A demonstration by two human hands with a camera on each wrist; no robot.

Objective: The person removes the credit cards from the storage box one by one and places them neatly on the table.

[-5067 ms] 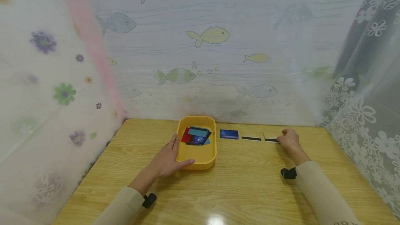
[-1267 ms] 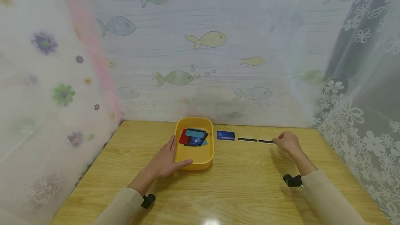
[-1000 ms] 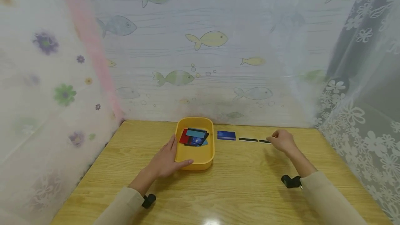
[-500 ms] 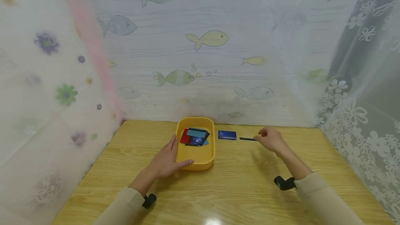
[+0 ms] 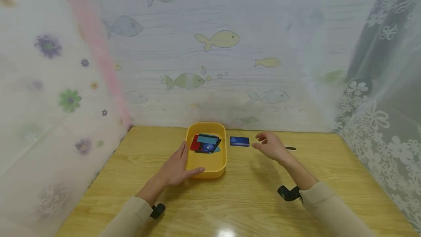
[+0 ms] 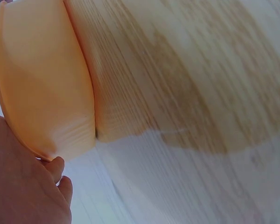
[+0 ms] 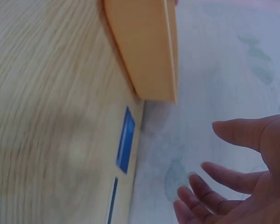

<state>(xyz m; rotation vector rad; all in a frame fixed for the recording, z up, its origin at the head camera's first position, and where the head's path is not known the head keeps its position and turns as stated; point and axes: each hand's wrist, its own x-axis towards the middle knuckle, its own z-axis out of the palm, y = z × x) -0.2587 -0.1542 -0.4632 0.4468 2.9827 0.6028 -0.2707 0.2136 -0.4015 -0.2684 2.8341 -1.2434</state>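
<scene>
At the right hand (image 5: 270, 145), I see thumb and fingers parted with nothing between them; on my feed the blue card (image 5: 239, 140) lies just left of its fingertips, flat on the table (image 5: 243, 193), long axis running side to side, this hand the nearer; one end of a dark-striped card (image 5: 291, 148) shows on its other side. Farther left, past the blue card, I have the yellow container (image 5: 202, 162) with loose cards (image 5: 206, 140) inside; the left hand (image 5: 174, 165) rests against it, thumb apart from fingers
</scene>
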